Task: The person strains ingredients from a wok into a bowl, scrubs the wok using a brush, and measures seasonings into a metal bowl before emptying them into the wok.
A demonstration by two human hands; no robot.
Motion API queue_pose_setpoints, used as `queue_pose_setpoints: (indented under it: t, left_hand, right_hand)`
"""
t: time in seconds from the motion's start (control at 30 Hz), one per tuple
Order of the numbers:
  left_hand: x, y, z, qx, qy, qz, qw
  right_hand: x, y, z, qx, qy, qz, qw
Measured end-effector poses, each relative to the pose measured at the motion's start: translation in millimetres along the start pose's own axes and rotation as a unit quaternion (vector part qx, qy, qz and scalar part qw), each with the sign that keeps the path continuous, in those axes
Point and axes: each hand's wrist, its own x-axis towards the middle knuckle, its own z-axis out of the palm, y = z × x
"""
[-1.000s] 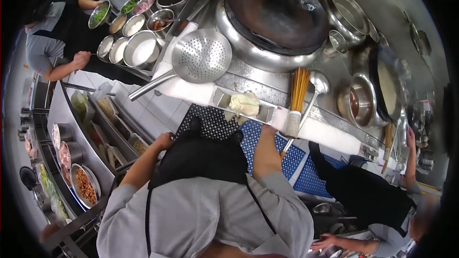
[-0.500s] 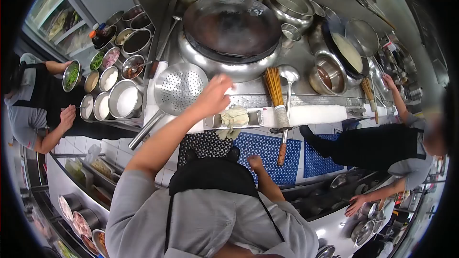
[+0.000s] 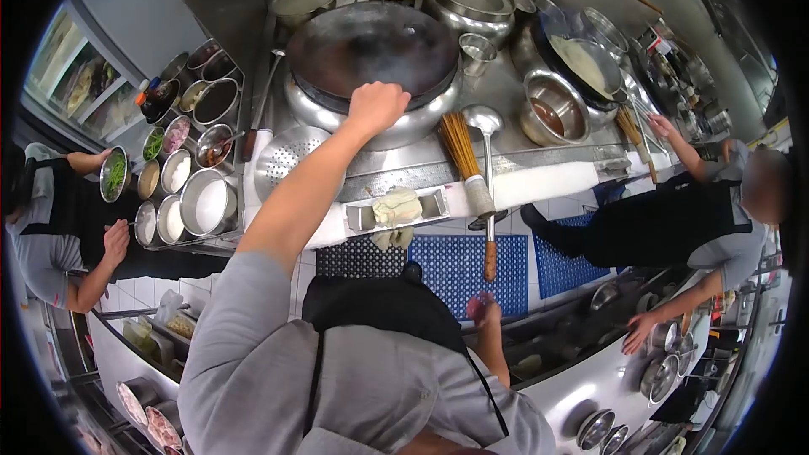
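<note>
My left hand (image 3: 379, 107) is in a fist at the near rim of the large dark wok (image 3: 371, 50), which sits on a round steel burner stand. What it holds, if anything, is hidden. Under my left forearm lies a perforated steel skimmer (image 3: 291, 160), partly covered. Down by my right side, my right hand (image 3: 484, 310) is blurred, with a reddish smear about the fingers. A bamboo wok brush (image 3: 468, 160) and a steel ladle (image 3: 486, 168) rest side by side on the counter edge. A folded cloth (image 3: 396, 207) lies in a small metal tray.
Bowls of white seasonings (image 3: 208, 202) and chopped greens (image 3: 155, 143) crowd the left. Right of the wok are a steel pot with brown liquid (image 3: 556, 109) and a second wok (image 3: 581, 67). Co-workers stand at left (image 3: 50, 227) and right (image 3: 674, 240). Blue mats (image 3: 468, 274) cover the floor.
My left hand has gone from above the counter edge to the wok's near rim and closed into a fist. My right hand has shifted slightly right and down. The view has turned a little.
</note>
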Motion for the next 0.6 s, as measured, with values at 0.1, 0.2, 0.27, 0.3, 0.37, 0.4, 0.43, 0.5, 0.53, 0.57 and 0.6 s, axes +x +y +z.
queue_pose_setpoints:
  t: [0.1, 0.2, 0.27, 0.3, 0.37, 0.4, 0.43, 0.5, 0.53, 0.57, 0.6]
  left_hand:
    - [-13, -3, 15, 0.022, 0.081, 0.013, 0.996]
    - [-30, -12, 36, 0.026, 0.140, 0.052, 0.988]
    - [-38, -17, 48, 0.026, 0.163, 0.074, 0.983]
    - [-41, -18, 52, 0.030, 0.166, 0.077, 0.983]
    - [-49, -17, 60, 0.031, 0.169, 0.083, 0.982]
    - [-50, -17, 60, 0.031, 0.172, 0.085, 0.981]
    - [-49, -16, 60, 0.032, 0.177, 0.086, 0.980]
    - [-48, -16, 62, 0.036, 0.176, 0.081, 0.980]
    - [-46, -16, 62, 0.040, 0.176, 0.073, 0.981]
    - [-45, -16, 62, 0.044, 0.182, 0.069, 0.980]
    - [-43, -15, 59, 0.044, 0.174, 0.059, 0.982]
  right_hand:
    - [-58, -53, 59, -0.075, -0.065, -0.112, 0.989]
    - [-60, -97, 102, -0.210, -0.119, -0.192, 0.951]
    - [-118, -115, 159, -0.301, -0.132, -0.253, 0.910]
    - [-113, -113, 173, -0.327, -0.152, -0.271, 0.892]
    - [-108, -106, 187, -0.384, -0.150, -0.303, 0.859]
    - [-107, -105, 190, -0.414, -0.130, -0.320, 0.842]
    - [-105, -106, 192, -0.445, -0.097, -0.348, 0.819]
    - [-107, -115, 192, -0.513, -0.036, -0.441, 0.736]
    - [-114, -122, 197, -0.487, -0.044, -0.444, 0.751]
    - [-124, -129, 199, -0.453, -0.071, -0.386, 0.801]
    - [-147, -137, 207, -0.414, -0.097, -0.324, 0.845]
